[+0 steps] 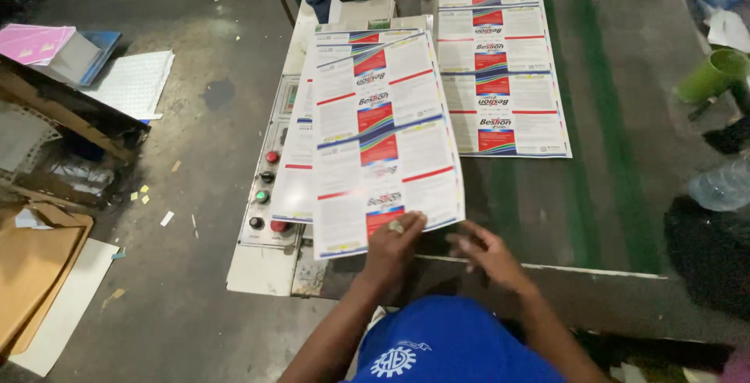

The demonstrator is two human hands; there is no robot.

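Observation:
A large printed sheet (383,141) with red, blue and white label panels lies tilted on top of a similar sheet over a machine top. My left hand (393,244) presses on the near edge of this top sheet, a ring on one finger. My right hand (486,250) hovers just right of it over the dark table, fingers spread and blurred, holding nothing. A second stack of printed sheets (500,63) lies flat further right and farther away.
A control panel (268,195) with red and green buttons sits left of the sheets. Cardboard (35,274) and paper stacks (129,82) lie on the floor at left. A green cup (712,74), a plastic bottle (723,186) and dark bags are at right.

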